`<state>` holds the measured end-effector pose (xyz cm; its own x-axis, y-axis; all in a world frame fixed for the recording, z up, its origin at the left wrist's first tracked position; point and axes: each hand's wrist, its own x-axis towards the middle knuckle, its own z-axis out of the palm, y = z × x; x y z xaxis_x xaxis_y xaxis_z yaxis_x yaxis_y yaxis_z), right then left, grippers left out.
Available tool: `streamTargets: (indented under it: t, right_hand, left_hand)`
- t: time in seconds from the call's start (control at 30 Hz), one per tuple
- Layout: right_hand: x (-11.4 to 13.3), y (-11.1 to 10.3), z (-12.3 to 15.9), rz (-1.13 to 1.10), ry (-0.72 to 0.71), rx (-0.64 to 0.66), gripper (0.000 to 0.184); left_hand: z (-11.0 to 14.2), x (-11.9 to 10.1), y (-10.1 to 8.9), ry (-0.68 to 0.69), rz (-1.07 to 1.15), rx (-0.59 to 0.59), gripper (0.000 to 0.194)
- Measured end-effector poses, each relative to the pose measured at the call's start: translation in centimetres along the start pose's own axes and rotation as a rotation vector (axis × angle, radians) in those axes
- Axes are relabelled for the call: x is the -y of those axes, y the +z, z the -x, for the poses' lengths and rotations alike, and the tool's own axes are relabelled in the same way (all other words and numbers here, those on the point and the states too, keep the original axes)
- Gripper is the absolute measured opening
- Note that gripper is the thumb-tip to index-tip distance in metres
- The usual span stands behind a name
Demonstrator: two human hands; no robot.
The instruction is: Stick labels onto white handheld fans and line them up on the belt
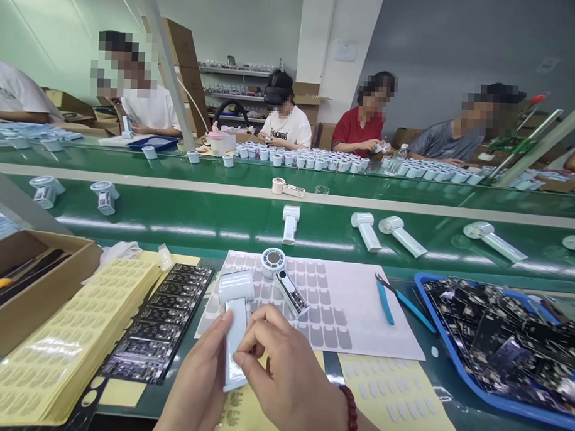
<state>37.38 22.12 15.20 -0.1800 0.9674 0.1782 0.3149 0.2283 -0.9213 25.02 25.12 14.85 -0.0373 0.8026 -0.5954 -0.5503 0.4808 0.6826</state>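
Observation:
My left hand (200,369) is wrapped round the handle of a light blue handheld fan (238,289), its round head pointing away from me. Against the lower part of that handle, my right hand (282,360) has thumb and forefinger pinched together; whatever sits between the tips is hidden. Just beyond lies a second handheld fan (273,260), its handle open and a circuit board (290,290) showing. It rests on a white sheet of grey stickers (317,335). Under my hands is a yellow sheet (236,415) with small print.
Blue-handled cutters (384,300) lie right, beside a blue tray (474,388) of circuit boards. Left are stacked yellow sticker sheets (76,334), a circuit board panel (161,330) and a cardboard box (34,295). Fans stand along the green conveyor belt (221,222); several people work opposite.

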Motion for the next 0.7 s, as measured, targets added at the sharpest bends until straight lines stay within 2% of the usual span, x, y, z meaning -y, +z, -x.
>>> streamTargets:
  t: [0.13, 0.2, 0.27, 0.37, 0.43, 0.5, 0.6, 0.7]
  right_hand:
    - [0.3, -1.1, 0.0, -0.327, 0.027, -0.110, 0.010]
    - [-0.1, -2.4, 0.0, -0.355, 0.032, -0.212, 0.010]
    - [-1.2, -4.2, 0.0, -0.242, 0.051, -0.312, 0.015]
    - [-3.8, -7.2, 0.4, 0.150, 0.106, -0.435, 0.030]
    - [-5.7, -8.8, 0.8, 0.493, 0.169, -0.462, 0.043]
    - [-7.3, -9.7, 1.4, 0.728, 0.236, -0.424, 0.050]
    - [-8.9, -9.8, 2.1, 0.811, 0.289, -0.364, 0.051]
    - [-9.9, -9.3, 2.7, 0.835, 0.286, -0.361, 0.051]
  left_hand:
    - [0.0, -0.4, 0.2, -0.080, 0.049, 0.109, 0.028]
    - [0.0, -1.2, 0.3, -0.099, -0.023, 0.170, 0.029]
    - [-0.4, -2.5, 0.6, -0.049, -0.139, 0.212, 0.031]
    - [-2.5, -5.4, 2.0, 0.116, -0.314, 0.213, 0.032]
    - [-4.9, -7.5, 3.6, 0.169, -0.411, 0.174, 0.022]
    - [-7.8, -9.4, 5.3, 0.204, -0.449, 0.149, 0.019]
    - [-12.4, -10.9, 7.5, 0.298, -0.461, 0.070, 0.020]
    - [-16.4, -11.2, 9.1, 0.365, -0.508, 0.031, 0.011]
